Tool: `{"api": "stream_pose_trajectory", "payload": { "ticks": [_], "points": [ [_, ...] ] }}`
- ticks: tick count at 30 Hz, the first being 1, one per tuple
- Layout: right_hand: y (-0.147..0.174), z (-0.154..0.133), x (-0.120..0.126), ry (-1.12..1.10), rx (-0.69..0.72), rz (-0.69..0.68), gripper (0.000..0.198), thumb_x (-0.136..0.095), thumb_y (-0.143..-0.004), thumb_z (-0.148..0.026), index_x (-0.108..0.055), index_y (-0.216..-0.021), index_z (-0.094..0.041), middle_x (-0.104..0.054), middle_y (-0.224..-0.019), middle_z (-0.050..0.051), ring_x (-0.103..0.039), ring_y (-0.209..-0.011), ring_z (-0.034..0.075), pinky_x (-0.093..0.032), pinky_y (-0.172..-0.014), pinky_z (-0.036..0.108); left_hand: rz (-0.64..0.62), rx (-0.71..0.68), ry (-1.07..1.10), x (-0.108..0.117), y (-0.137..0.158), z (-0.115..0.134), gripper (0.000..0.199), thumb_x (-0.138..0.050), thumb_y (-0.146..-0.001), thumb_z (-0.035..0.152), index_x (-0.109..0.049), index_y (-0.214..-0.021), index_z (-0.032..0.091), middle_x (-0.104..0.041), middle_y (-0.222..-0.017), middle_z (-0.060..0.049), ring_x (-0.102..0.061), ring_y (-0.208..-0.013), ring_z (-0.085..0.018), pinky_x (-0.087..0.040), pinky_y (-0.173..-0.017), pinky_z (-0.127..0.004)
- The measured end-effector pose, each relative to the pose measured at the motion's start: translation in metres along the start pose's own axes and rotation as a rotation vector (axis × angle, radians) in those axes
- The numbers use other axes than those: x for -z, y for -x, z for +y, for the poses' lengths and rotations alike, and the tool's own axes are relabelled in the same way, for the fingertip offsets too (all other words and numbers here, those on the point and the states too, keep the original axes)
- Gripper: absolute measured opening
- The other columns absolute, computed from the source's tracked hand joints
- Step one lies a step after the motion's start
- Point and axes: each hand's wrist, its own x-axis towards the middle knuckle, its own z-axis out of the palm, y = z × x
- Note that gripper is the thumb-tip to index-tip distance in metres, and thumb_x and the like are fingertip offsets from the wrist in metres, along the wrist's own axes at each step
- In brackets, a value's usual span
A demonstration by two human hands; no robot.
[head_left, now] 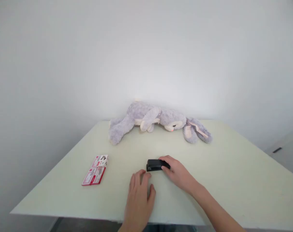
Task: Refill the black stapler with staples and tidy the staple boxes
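Observation:
A black stapler [154, 164] lies lengthwise from left to right near the middle of the table. My right hand [176, 172] grips its right end, with the thumb on the near side and the fingers over the far side. Part of that end is hidden by the fingers. My left hand [139, 196] rests on the tabletop just in front of the stapler's left end. Its fingers are apart and slightly bent, and nothing is in them. The left fingertips come close to the stapler; whether they touch it I cannot tell.
Toward the left lies a pair of red-and-white boxes [95, 170], one with a stapler picture. A grey plush rabbit [146, 117] is stretched on its side along the back, by the white wall [146, 58]. The pale table's [233, 193] front edge runs close to me.

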Motion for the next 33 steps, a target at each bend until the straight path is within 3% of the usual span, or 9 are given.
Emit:
{"api": "stream_pose_trajectory", "payload": {
  "ticks": [4, 10, 12, 15, 18, 24, 33],
  "points": [
    [0.016, 0.007, 0.001, -0.027, -0.010, 0.052, 0.038, -0.051, -0.093, -0.019, -0.064, -0.127, -0.025, -0.069, -0.124, 0.006, -0.064, -0.114, 0.021, -0.048, -0.104, 0.035, -0.043, -0.080, -0.114, -0.003, -0.001, -0.001, 0.052, -0.047, -0.098, 0.024, -0.046, -0.149, 0.032, -0.035, -0.163, -0.003, -0.037, -0.146, -0.030, -0.033, -0.120, -0.058],
    [0.017, 0.010, -0.005, 0.010, -0.053, 0.063, 0.040, -0.050, -0.091, -0.020, -0.063, -0.129, -0.026, -0.068, -0.128, 0.007, -0.064, -0.117, 0.021, -0.047, -0.106, 0.037, -0.119, -0.138, -0.181, -0.004, -0.004, -0.001, 0.064, -0.043, -0.100, 0.026, -0.024, -0.161, 0.036, -0.027, -0.168, 0.000, -0.032, -0.151, -0.029, -0.026, -0.123, -0.063],
    [0.015, 0.008, -0.009, 0.089, -0.103, 0.062, 0.040, -0.050, -0.090, -0.021, -0.064, -0.127, -0.026, -0.068, -0.130, 0.007, -0.064, -0.119, 0.023, -0.042, -0.112, 0.045, -0.115, -0.138, -0.193, -0.005, -0.004, 0.000, 0.063, -0.041, -0.102, 0.026, -0.022, -0.161, 0.035, -0.028, -0.168, -0.001, -0.032, -0.152, -0.029, -0.026, -0.123, -0.063],
    [0.012, -0.001, -0.021, 0.231, -0.167, 0.107, 0.040, -0.052, -0.091, -0.024, -0.063, -0.129, -0.028, -0.065, -0.137, 0.008, -0.055, -0.134, 0.030, -0.022, -0.120, 0.064, -0.105, -0.127, -0.208, -0.006, -0.003, 0.000, 0.058, -0.038, -0.104, 0.027, -0.025, -0.160, 0.036, -0.030, -0.167, 0.000, -0.032, -0.152, -0.028, -0.026, -0.123, -0.063],
    [0.007, -0.016, -0.041, 0.279, -0.146, 0.165, 0.044, -0.057, -0.091, -0.029, -0.060, -0.135, -0.027, -0.062, -0.142, 0.009, -0.042, -0.145, 0.033, -0.013, -0.122, 0.066, -0.120, -0.123, -0.216, -0.007, -0.003, -0.001, 0.055, -0.037, -0.104, 0.027, -0.031, -0.158, 0.035, -0.033, -0.166, 0.000, -0.030, -0.152, -0.027, -0.025, -0.124, -0.063],
    [-0.001, -0.032, -0.068, 0.270, -0.184, 0.367, 0.025, -0.061, -0.091, -0.031, -0.068, -0.114, -0.023, -0.062, -0.142, 0.010, -0.036, -0.150, 0.033, -0.015, -0.124, 0.061, -0.143, -0.126, -0.207, -0.007, -0.004, -0.003, 0.057, -0.040, -0.103, 0.029, -0.029, -0.159, 0.032, -0.037, -0.164, -0.003, -0.031, -0.152, -0.027, -0.024, -0.125, -0.060],
    [0.001, -0.027, -0.053, -0.003, -0.263, 0.546, 0.034, -0.060, -0.092, -0.046, -0.067, -0.119, -0.026, -0.061, -0.146, 0.007, -0.050, -0.141, 0.028, -0.040, -0.117, 0.046, -0.125, -0.115, -0.190, -0.005, -0.006, 0.000, 0.058, -0.039, -0.103, 0.027, -0.028, -0.159, 0.036, -0.034, -0.165, -0.001, -0.032, -0.151, -0.026, -0.025, -0.124, -0.060]
  ]
}}
